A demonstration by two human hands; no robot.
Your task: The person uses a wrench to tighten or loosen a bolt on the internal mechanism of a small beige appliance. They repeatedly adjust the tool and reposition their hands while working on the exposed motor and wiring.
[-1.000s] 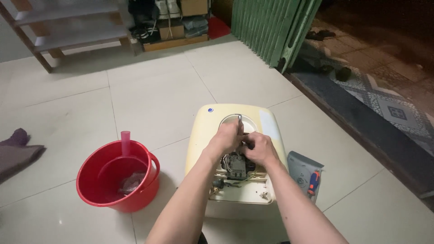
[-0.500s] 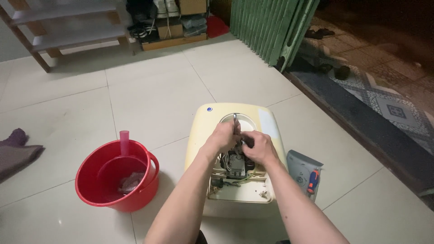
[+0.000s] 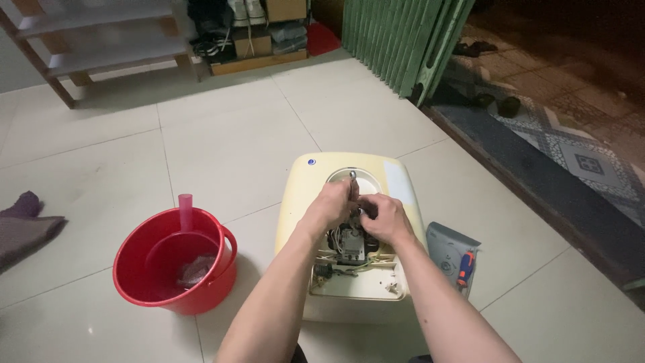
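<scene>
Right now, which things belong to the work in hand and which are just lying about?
In use: cream water heater, metal tool, left hand, right hand, its wiring.
Lying about: red bucket, screwdriver on grey cover, cloth, shelves, shoes.

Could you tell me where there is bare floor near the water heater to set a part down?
Bare tile lies between the red bucket and the cream heater, and widely beyond the heater toward the shelf and green gate. Right of it, the grey cover with a screwdriver takes the space. The open panel is crowded: left hand, right hand, wires.
</scene>
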